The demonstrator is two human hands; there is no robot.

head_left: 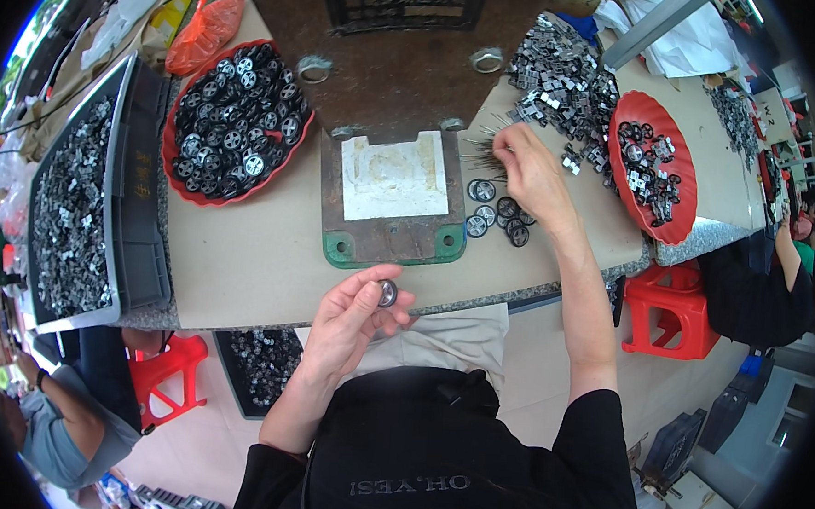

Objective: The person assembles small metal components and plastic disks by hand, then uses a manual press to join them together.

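Note:
A small black toy wheel [387, 293] with a silvery hub is pinched between the thumb and fingers of my left hand [354, 316], just in front of the press base. My right hand [533, 174] reaches over the table to the right of the press. Its fingertips close on a pile of thin metal pins [483, 152]; how many they grip is hidden. Several loose wheels [497, 215] lie on the table below that hand. Between my hands stands the brown press [407, 79], with a white pad [395, 178] on its green-edged base [394, 240].
At the left are a red bowl [174, 173] of wheels and a grey bin [141, 231] of small metallic parts. Metal parts [564, 78] heap at the back right, beside another red bowl [622, 197]. Red stools [672, 310] and other people flank the table.

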